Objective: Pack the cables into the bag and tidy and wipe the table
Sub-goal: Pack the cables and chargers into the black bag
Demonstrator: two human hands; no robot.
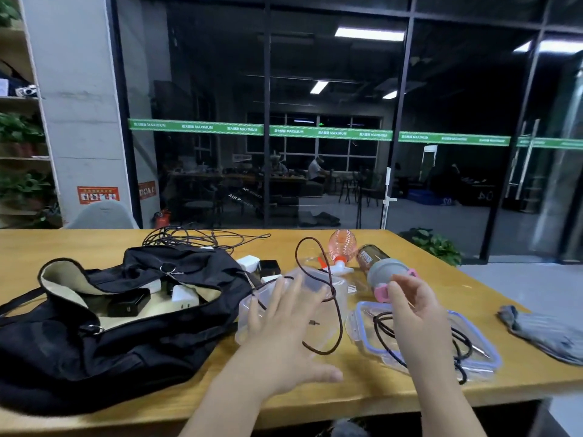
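Lying in a loose loop across the clear container and out onto the worktop, just right of the bag: the brown cable, thin, braided, with one end rising in an arc toward the bottles. Hovering above it with fingers straight and spread, holding nothing: the left hand. Raised over the blue-rimmed lid, fingers loosely bent, also holding nothing so far as can be seen: the right hand.

Probably about to gather this cable. To do it well: pinching near one end, winding into a small coil before lifting, so that no loop catches on the container edge or drags the pink spray bottle. Then lowering the coil into the open mouth of the black bag, beside the chargers already inside.

Further out: a black cable curled on the lid, and a tangle of dark cables behind the bag, both still unpacked. Beyond these, a brown bottle with grey cap lying on its side, white and black adapters next to the bag, and a grey cloth at the right edge, not yet used for wiping.
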